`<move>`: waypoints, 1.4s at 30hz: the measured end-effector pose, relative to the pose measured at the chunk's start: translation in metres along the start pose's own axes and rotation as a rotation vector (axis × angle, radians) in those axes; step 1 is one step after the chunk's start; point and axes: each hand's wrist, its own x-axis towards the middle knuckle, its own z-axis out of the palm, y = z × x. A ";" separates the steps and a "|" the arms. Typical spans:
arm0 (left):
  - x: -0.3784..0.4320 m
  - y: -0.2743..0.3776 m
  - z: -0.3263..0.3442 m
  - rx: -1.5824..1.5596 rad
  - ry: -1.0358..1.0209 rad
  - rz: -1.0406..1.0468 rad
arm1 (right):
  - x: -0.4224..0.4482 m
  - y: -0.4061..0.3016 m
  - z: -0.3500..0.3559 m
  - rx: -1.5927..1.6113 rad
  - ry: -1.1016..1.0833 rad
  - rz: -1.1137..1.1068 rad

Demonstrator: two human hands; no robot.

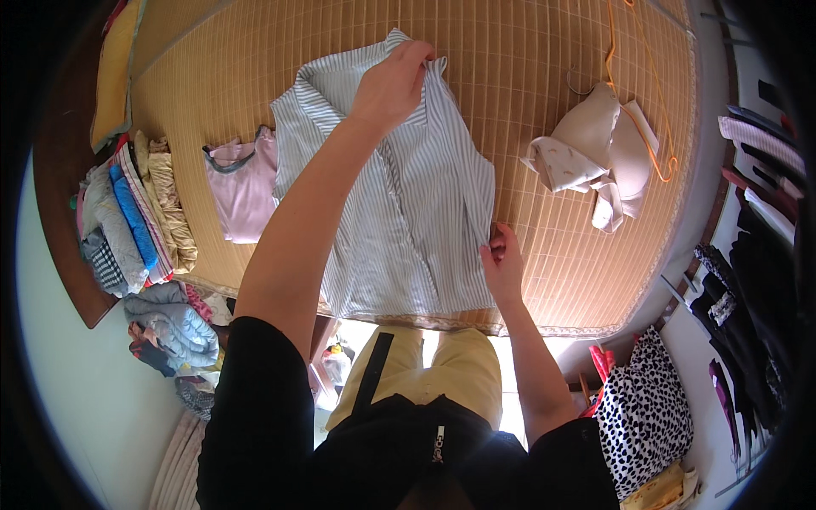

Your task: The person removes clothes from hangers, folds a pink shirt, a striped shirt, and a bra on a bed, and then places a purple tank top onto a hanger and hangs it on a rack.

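Observation:
A sleeveless striped shirt (395, 210) with a collar lies front up on a bamboo mat (548, 268). My left hand (395, 83) reaches across it and grips the shirt by the shoulder beside the collar. At the shirt's side edge, lower right, my right hand (503, 261) pinches the fabric between thumb and fingers. A pink folded garment (239, 185) with a grey neckline lies at the shirt's left, partly against it.
A beige bra (586, 146) and an orange wire hanger (653, 150) lie on the mat at the right. Folded clothes (131, 217) are stacked at the left edge. Dark clothes (758, 293) hang at the far right, above a black-and-white spotted cloth (647, 408).

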 end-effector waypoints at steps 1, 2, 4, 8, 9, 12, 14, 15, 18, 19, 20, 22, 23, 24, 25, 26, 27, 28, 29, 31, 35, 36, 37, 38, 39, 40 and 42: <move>0.000 -0.005 -0.003 0.003 0.001 -0.003 | -0.004 -0.008 0.001 0.057 -0.003 0.192; 0.002 -0.011 -0.005 -0.027 0.010 -0.021 | -0.006 -0.005 0.002 0.056 -0.007 0.191; 0.005 -0.007 -0.009 -0.069 0.028 -0.034 | -0.006 0.005 -0.006 -0.106 -0.280 0.245; -0.017 -0.007 -0.018 -0.409 0.345 -0.197 | 0.003 -0.003 -0.030 -0.182 0.089 -0.124; -0.034 -0.015 -0.021 -0.497 0.479 -0.278 | 0.002 -0.005 -0.035 -0.066 0.169 -0.069; -0.139 -0.052 -0.031 -0.115 0.419 -0.392 | -0.008 0.030 -0.045 0.034 0.205 -0.081; -0.228 -0.066 -0.022 0.047 0.335 -0.486 | -0.030 0.043 -0.044 -0.186 0.139 0.042; -0.265 -0.061 -0.019 0.096 0.304 -0.539 | -0.038 0.050 -0.043 -0.187 0.129 0.044; -0.338 -0.023 -0.014 0.229 0.123 -0.714 | -0.055 0.083 -0.045 -0.363 0.064 -0.021; -0.360 -0.014 -0.010 0.282 0.142 -0.770 | -0.058 0.084 -0.044 -0.370 0.058 -0.028; -0.385 -0.008 -0.006 0.277 0.153 -0.777 | -0.061 0.083 -0.044 -0.375 0.033 0.012; -0.425 0.000 0.005 0.258 0.031 -0.896 | -0.066 0.085 -0.039 -0.364 0.062 0.067; -0.440 0.003 0.010 0.255 0.048 -0.902 | -0.066 0.087 -0.037 -0.369 0.059 0.051; -0.450 0.007 0.017 0.242 0.037 -0.905 | -0.063 0.093 -0.037 -0.457 0.077 0.028; -0.456 0.012 0.021 0.229 0.019 -0.910 | -0.065 0.101 -0.037 -0.545 0.094 0.014; -0.459 0.014 0.024 0.184 0.030 -0.976 | -0.061 0.108 -0.037 -0.553 0.122 0.004; -0.461 0.014 0.026 0.179 0.038 -0.985 | -0.062 0.111 -0.038 -0.568 0.164 -0.085; -0.463 0.013 0.027 0.213 0.025 -1.014 | -0.064 0.114 -0.037 -0.667 0.197 -0.118; -0.465 0.012 0.028 0.247 0.011 -1.042 | -0.066 0.118 -0.035 -0.764 0.232 -0.151; -0.470 0.003 0.026 0.199 0.047 -1.013 | -0.063 0.129 -0.037 -0.609 0.277 -0.152; -0.475 -0.012 0.014 0.134 0.176 -0.965 | -0.058 0.113 -0.037 0.289 0.293 0.046; -0.476 -0.013 0.009 0.126 0.272 -0.904 | -0.063 0.091 -0.026 0.312 0.377 -0.004; -0.473 -0.011 0.004 0.119 0.285 -0.884 | -0.067 0.079 -0.025 0.320 0.390 -0.024; -0.470 -0.007 -0.001 0.039 0.330 -0.919 | -0.071 0.068 -0.026 0.245 0.398 -0.036; -0.467 -0.001 -0.007 -0.041 0.380 -0.952 | -0.072 0.059 -0.031 0.171 0.403 -0.052; -0.465 0.004 -0.013 -0.082 0.386 -0.952 | -0.076 0.053 -0.038 0.109 0.313 -0.118; -0.465 0.014 -0.027 -0.222 0.416 -0.938 | -0.080 0.041 -0.055 -0.070 0.209 -0.161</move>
